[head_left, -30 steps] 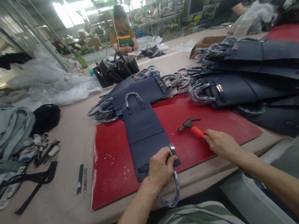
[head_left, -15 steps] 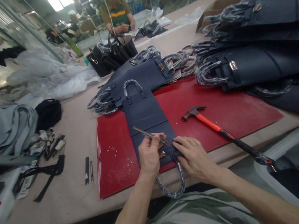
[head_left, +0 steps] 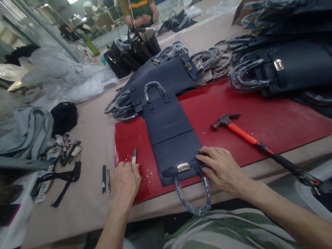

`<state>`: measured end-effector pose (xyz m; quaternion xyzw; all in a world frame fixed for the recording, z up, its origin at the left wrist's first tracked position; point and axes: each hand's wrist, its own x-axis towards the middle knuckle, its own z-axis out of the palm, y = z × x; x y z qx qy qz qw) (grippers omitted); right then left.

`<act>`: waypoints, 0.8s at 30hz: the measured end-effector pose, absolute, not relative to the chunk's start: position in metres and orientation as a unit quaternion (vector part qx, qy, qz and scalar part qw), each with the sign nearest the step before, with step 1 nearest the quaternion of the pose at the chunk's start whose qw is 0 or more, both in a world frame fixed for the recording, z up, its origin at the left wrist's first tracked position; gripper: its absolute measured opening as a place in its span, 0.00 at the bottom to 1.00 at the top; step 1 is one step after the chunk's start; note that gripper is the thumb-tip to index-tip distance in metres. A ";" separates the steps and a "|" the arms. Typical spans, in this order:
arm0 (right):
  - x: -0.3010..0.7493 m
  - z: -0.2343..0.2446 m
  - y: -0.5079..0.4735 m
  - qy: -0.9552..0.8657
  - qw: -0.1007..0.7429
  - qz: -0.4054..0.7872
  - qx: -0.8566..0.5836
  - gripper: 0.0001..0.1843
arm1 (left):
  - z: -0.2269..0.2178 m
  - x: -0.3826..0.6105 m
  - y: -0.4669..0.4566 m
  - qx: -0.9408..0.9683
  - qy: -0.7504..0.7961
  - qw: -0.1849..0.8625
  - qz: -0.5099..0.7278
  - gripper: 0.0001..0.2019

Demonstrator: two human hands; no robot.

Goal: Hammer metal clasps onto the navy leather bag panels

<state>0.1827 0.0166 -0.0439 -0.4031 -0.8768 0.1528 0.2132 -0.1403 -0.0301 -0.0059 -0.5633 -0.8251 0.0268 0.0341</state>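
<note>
Tool (head_left: 134, 156) clamped in left hand (head_left: 126, 181), left of centre — right hand (head_left: 224, 170), loosely spread, touches navy bag (head_left: 169, 119) on red board (head_left: 213, 101) — workshop (head_left: 105, 15) across top.

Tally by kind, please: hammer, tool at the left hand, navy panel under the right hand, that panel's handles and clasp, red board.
Hammer: 1
Tool at the left hand: 1
Navy panel under the right hand: 1
Wrapped handles on that panel: 2
Gold-coloured clasp on that panel: 1
Red board: 1
Total: 7
</note>
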 end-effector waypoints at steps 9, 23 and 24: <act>0.171 -0.031 0.036 -0.926 0.136 0.087 -0.340 0.11 | -0.025 -0.071 -0.047 -0.795 -0.594 -0.015 -0.119 0.07; 0.183 -0.044 0.052 -0.978 0.109 0.043 -0.172 0.07 | -0.040 -0.098 -0.048 -0.878 -0.429 0.013 -0.214 0.17; 0.186 -0.047 0.054 -0.977 0.128 0.057 -0.163 0.08 | -0.041 -0.100 -0.048 -0.876 -0.420 0.005 -0.237 0.17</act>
